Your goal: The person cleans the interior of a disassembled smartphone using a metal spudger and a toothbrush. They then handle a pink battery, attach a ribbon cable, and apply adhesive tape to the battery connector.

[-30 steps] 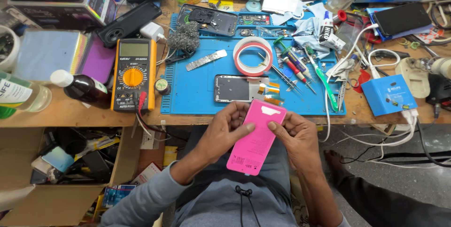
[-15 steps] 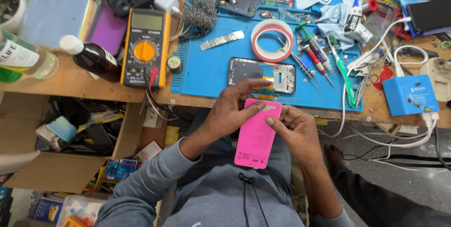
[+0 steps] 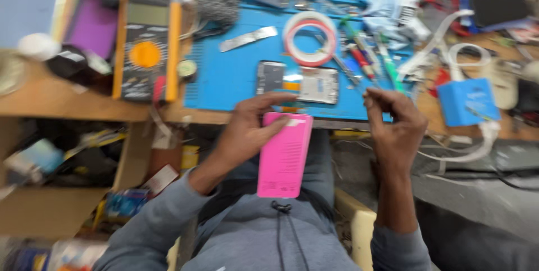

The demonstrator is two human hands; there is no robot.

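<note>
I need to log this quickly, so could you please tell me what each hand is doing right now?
Left hand: holding the pink phone case.
Right hand: off the case, fingers curled; whether it pinches anything cannot be told.

Tape roll (image 3: 309, 38), screwdrivers (image 3: 359, 58) and opened phone (image 3: 297, 84) crowd the blue mat (image 3: 224, 80).

Left hand (image 3: 247, 128) grips pink phone case (image 3: 284, 156) over lap. Right hand (image 3: 396, 128) raised beside it, fingers curled, apart from case. Opened phone (image 3: 297, 83) lies on blue mat (image 3: 230, 80); view blurred.
</note>
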